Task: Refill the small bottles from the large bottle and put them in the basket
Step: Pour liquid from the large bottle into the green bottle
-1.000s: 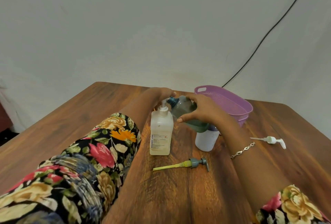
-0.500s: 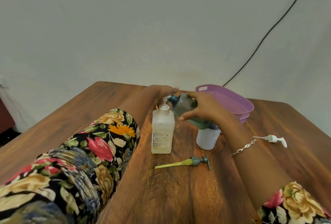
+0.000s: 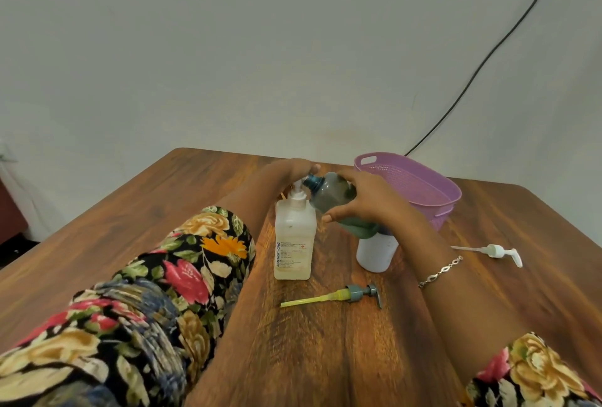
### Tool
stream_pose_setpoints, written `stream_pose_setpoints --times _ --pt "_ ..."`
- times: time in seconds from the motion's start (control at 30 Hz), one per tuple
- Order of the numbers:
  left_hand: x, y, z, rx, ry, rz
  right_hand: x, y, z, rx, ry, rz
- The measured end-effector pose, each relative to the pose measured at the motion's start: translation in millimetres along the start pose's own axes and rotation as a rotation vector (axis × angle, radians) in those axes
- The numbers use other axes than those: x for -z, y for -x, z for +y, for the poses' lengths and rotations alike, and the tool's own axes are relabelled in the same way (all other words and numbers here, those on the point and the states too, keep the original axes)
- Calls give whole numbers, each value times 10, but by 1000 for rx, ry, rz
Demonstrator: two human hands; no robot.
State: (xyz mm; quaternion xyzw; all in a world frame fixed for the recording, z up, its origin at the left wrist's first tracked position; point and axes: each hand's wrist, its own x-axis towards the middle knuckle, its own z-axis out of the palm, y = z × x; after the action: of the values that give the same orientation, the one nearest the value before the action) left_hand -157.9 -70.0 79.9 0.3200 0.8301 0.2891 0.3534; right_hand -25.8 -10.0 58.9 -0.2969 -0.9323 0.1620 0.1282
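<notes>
The large clear pump bottle (image 3: pixel 294 244) stands upright on the table's middle. My left hand (image 3: pixel 291 167) rests over its pump head, fingers stretched across the top. My right hand (image 3: pixel 361 203) grips a small grey-green bottle (image 3: pixel 330 193), tilted with its open blue neck against the pump's spout. A small white bottle (image 3: pixel 376 252) stands upright just under my right wrist, its top hidden. The purple basket (image 3: pixel 436 183) sits behind my right hand and looks empty.
A grey pump head with a yellow tube (image 3: pixel 338 297) lies in front of the large bottle. A white pump head (image 3: pixel 495 250) lies to the right of my forearm. A black cable (image 3: pixel 488 55) runs up the wall behind the wooden table (image 3: pixel 163 211).
Both hands stay in place at the pump and the small bottle. Only the view has shifted slightly.
</notes>
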Motion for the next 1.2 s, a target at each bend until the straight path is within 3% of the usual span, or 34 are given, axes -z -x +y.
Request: stream_pose_setpoints --times 0.13,0.3,0.43,0.73,0.97,1.07,1.2 --pt "5 -129 5 104 105 -109 45 -10 1 12 16 10" --pt "-41 -121 2 -45 -31 28 -47 -9 32 -12 19 -14" --pt "-29 -207 -27 -61 -47 85 -73 -10 21 -22 19 -15" --pt "4 -42 49 8 9 -66 43 -3 -10 -7 19 -14" --pt "-80 -167 -59 -84 -249 115 -63 -18 12 -29 57 -31" --pt "-67 -146 -51 -120 -277 101 -72 -20 14 -26 71 -29" --pt "-3 -69 -16 -70 -42 -4 -1 -28 0 -14 34 -26"
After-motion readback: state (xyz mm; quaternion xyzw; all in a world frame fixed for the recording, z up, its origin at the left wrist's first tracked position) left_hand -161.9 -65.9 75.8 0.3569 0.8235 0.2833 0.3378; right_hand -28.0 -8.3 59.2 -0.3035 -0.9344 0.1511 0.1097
